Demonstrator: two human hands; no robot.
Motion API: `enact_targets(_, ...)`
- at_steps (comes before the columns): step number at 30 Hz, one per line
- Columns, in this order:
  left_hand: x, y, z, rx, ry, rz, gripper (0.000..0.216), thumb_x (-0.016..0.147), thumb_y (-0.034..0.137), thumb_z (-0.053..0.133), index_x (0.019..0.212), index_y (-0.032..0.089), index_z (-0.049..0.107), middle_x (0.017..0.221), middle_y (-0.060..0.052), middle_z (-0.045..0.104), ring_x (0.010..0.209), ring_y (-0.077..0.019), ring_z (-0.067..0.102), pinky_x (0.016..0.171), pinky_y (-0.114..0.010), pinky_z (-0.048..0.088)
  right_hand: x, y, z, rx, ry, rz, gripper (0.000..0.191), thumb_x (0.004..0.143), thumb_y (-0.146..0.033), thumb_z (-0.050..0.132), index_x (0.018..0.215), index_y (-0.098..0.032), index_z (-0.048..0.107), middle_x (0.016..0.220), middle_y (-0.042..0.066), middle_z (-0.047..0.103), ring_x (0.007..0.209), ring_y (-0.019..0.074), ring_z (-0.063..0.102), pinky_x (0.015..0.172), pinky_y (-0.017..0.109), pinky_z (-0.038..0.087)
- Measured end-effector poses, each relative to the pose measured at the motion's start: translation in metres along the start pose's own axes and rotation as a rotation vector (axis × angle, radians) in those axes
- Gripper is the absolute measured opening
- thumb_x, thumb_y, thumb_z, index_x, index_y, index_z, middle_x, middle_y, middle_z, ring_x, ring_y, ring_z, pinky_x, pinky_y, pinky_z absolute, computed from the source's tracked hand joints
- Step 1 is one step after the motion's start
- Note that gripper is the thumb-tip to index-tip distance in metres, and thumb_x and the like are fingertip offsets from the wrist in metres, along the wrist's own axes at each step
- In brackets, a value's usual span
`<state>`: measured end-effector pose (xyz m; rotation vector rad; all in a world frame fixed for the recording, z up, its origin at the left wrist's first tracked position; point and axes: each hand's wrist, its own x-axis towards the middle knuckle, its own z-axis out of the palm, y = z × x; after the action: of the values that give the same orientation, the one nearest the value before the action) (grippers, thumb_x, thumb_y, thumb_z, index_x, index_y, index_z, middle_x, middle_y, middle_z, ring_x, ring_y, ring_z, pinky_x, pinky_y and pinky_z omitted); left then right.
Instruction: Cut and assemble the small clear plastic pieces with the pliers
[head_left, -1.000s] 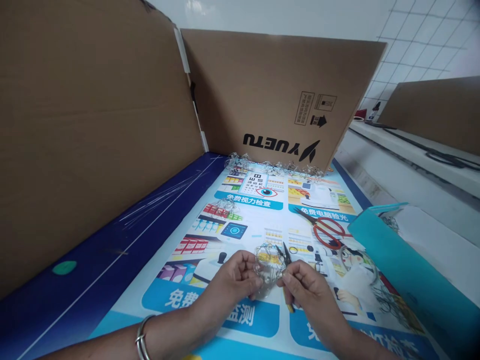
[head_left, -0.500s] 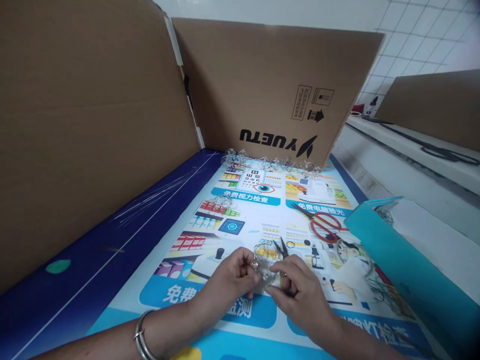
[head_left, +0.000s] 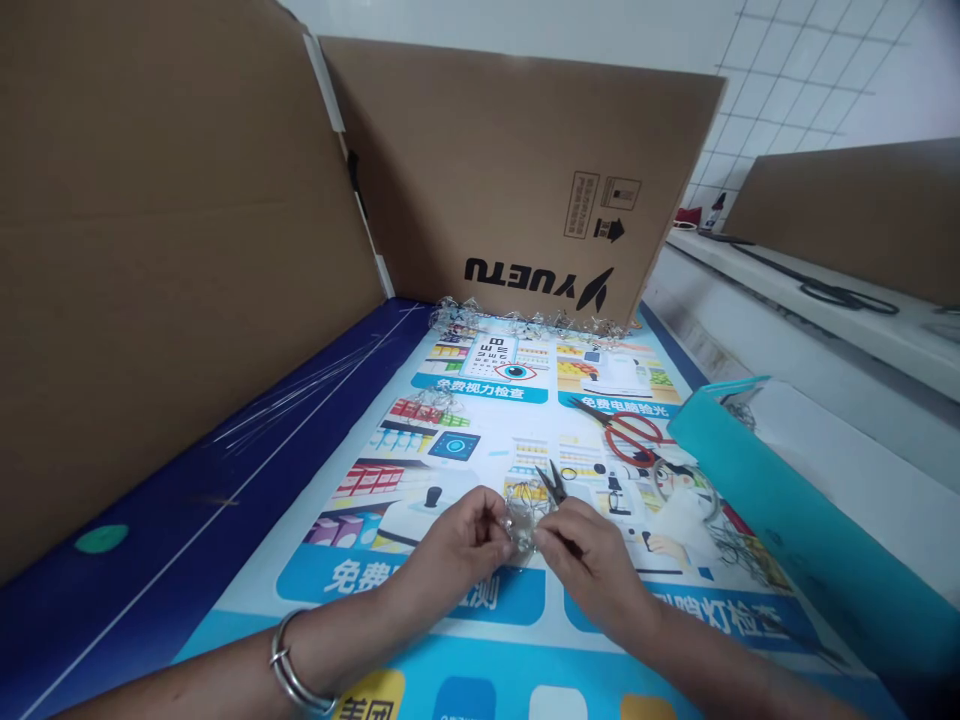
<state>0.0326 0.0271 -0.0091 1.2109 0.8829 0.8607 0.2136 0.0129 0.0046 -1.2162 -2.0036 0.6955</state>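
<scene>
Your left hand [head_left: 466, 542] pinches the silvery wire piece [head_left: 523, 518], near centre; your right hand [head_left: 591, 552], closed round dark-tipped pliers [head_left: 558, 491], meets its right edge. Red-handled scissors [head_left: 609, 423] lie farther right.

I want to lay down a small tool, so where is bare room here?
Bare: the printed sheet between left hand and wire bundle; nearer, between bracelet and right forearm. Crowded: beside the teal box, with scissors and loose wires; wire pieces line the far cardboard.

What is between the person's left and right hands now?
In the head view, a small tangle of silvery wire sits between the left hand and the right hand, with both at its edges.
</scene>
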Motion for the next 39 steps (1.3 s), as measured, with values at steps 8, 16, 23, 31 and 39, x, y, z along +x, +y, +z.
enact_targets(8,-0.006,0.008,0.0,0.028,-0.084,-0.012,0.02,0.077,0.031,0.055,0.081,0.017,0.042,0.066,0.001,0.053,0.055,-0.01,0.049,0.049,-0.021,0.04,-0.003,-0.002,0.0,-0.01,0.034,0.028,0.017,0.085,-0.03,0.046,0.081,-0.021,0.059,0.076,0.003,0.054,0.072,0.0142,0.052,0.063,0.025,0.039)
enact_targets(16,-0.009,0.012,-0.01,0.659,0.038,0.217,0.006,0.077,0.023,0.052,0.076,0.017,0.052,0.065,0.002,0.054,0.06,-0.0122,0.049,0.054,-0.022,0.036,-0.005,0.001,-0.004,-0.064,-0.036,-0.021,0.015,0.085,-0.029,0.047,0.077,-0.02,0.056,0.075,0.002,0.054,0.072,0.0142,0.05,0.062,0.025,0.039)
enact_targets(23,-0.012,0.009,-0.011,0.858,0.127,0.255,0.01,0.074,0.021,0.053,0.084,0.02,0.049,0.072,0.002,0.054,0.06,-0.0139,0.049,0.053,-0.022,0.034,-0.004,0.007,-0.003,-0.15,-0.115,-0.05,0.013,0.084,-0.029,0.049,0.075,-0.021,0.054,0.076,0.002,0.053,0.073,0.0144,0.05,0.063,0.025,0.038)
enact_targets(31,-0.013,0.014,-0.008,0.915,0.062,0.37,0.021,0.076,0.01,0.048,0.093,0.022,0.05,0.086,-0.002,0.05,0.071,-0.0143,0.05,0.061,-0.024,0.04,-0.001,0.008,-0.005,-0.161,-0.154,-0.055,0.014,0.083,-0.03,0.049,0.074,-0.021,0.054,0.075,0.001,0.052,0.071,0.014,0.05,0.062,0.024,0.037)
enact_targets(39,-0.009,0.009,-0.013,0.975,0.029,0.376,0.011,0.077,0.013,0.053,0.084,0.019,0.058,0.08,-0.002,0.052,0.073,-0.0148,0.051,0.062,-0.024,0.041,-0.003,0.005,-0.004,-0.061,-0.133,0.02,0.005,0.08,-0.025,0.052,0.08,-0.021,0.053,0.075,0.0,0.05,0.067,0.0121,0.048,0.059,0.023,0.037)
